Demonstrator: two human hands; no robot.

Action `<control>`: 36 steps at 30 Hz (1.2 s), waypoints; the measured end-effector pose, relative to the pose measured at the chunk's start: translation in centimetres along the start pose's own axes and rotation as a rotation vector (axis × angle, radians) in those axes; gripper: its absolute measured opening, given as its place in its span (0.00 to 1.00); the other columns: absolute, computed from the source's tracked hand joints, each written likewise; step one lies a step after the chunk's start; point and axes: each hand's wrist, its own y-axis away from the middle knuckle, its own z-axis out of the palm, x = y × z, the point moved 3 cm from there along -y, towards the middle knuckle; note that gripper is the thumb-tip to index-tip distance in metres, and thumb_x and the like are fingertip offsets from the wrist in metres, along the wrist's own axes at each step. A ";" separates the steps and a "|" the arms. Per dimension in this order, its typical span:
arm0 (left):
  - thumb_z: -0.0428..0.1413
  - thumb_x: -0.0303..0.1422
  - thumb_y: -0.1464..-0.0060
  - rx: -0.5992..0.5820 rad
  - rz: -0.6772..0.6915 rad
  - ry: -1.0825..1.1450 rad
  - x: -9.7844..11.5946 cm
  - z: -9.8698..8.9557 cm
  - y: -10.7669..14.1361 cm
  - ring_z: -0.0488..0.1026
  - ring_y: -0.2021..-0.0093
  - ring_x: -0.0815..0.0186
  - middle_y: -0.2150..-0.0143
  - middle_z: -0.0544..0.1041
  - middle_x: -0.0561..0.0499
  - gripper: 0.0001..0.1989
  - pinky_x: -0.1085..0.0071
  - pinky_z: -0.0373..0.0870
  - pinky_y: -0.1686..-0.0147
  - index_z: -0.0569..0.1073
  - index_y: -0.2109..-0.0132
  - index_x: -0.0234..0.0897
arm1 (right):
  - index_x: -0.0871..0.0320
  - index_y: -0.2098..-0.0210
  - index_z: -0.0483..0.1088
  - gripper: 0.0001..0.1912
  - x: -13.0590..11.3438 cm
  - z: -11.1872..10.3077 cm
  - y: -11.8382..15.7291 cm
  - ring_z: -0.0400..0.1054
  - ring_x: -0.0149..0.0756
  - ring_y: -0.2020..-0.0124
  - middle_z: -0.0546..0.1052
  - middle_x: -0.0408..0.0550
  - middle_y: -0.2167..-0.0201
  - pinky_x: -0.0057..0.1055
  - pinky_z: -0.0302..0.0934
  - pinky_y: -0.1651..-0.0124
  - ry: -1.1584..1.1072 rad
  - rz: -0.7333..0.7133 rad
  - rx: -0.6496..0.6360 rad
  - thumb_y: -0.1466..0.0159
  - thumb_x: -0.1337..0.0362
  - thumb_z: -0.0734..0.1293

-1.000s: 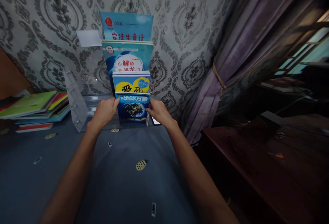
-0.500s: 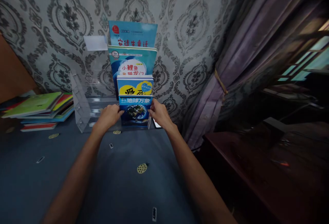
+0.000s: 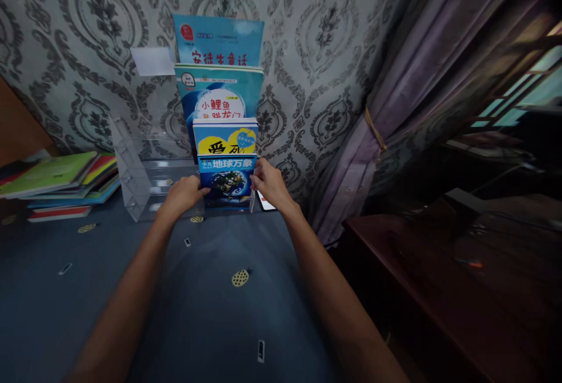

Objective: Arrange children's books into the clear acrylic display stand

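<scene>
A small blue book with a globe on its cover (image 3: 227, 184) stands upright in the front tier of a clear acrylic book rack (image 3: 132, 187). My left hand (image 3: 182, 197) grips its left edge, fingers curled behind and thumb at the cover. On the opposite edge, my right hand (image 3: 268, 183) pinches the same book between thumb and fingers. Behind it rise a blue and yellow book (image 3: 225, 137), a teal book with a white oval (image 3: 219, 93) and a taller light-blue book (image 3: 219, 40), stepped one above another.
A stack of books (image 3: 61, 178) lies left of the rack. A phone (image 3: 265, 201) rests just right of it on the blue tablecloth (image 3: 197, 313). Patterned wallpaper backs the table; a tied purple curtain (image 3: 351, 160) and dark red furniture (image 3: 395, 260) are at the right.
The view has shifted slightly, so the rack and books appear a little higher and further left. Both hands keep their hold on the globe book.
</scene>
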 end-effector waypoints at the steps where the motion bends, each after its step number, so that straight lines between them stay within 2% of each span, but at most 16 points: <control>1: 0.51 0.44 0.36 -0.003 0.000 0.000 0.0 0.0 0.0 0.79 0.54 0.50 0.58 0.83 0.39 0.17 0.64 0.69 0.59 0.78 0.64 0.39 | 0.55 0.54 0.65 0.13 0.0 -0.1 0.0 0.76 0.39 0.71 0.76 0.40 0.73 0.35 0.68 0.60 -0.005 -0.003 -0.007 0.37 0.71 0.63; 9: 0.52 0.43 0.38 0.013 -0.013 -0.019 0.0 0.0 0.3 0.79 0.53 0.48 0.57 0.83 0.38 0.16 0.63 0.69 0.60 0.79 0.62 0.38 | 0.54 0.57 0.67 0.07 -0.5 -0.5 -0.1 0.77 0.42 0.67 0.78 0.44 0.72 0.37 0.68 0.58 0.038 -0.008 0.054 0.35 0.68 0.63; 16: 0.51 0.42 0.38 0.009 -0.028 -0.010 0.0 0.2 0.3 0.79 0.54 0.51 0.59 0.83 0.41 0.16 0.65 0.68 0.61 0.79 0.64 0.39 | 0.53 0.61 0.68 0.04 -0.5 -0.5 -0.2 0.77 0.42 0.66 0.79 0.44 0.71 0.36 0.68 0.59 0.031 -0.017 0.089 0.34 0.67 0.63; 28: 0.53 0.41 0.38 -0.021 -0.006 0.080 -0.3 0.2 0.0 0.79 0.55 0.53 0.60 0.83 0.42 0.15 0.65 0.67 0.60 0.77 0.68 0.40 | 0.54 0.62 0.68 0.05 -0.7 -0.4 -0.1 0.78 0.41 0.67 0.79 0.48 0.65 0.39 0.71 0.57 -0.041 -0.023 0.132 0.33 0.66 0.60; 36: 0.53 0.41 0.38 -0.035 -0.009 0.114 -0.5 0.3 0.0 0.79 0.57 0.53 0.63 0.82 0.43 0.14 0.65 0.67 0.61 0.77 0.67 0.39 | 0.53 0.64 0.67 0.05 -0.9 -0.6 0.1 0.78 0.42 0.70 0.78 0.46 0.71 0.38 0.71 0.61 -0.100 -0.027 0.158 0.33 0.62 0.61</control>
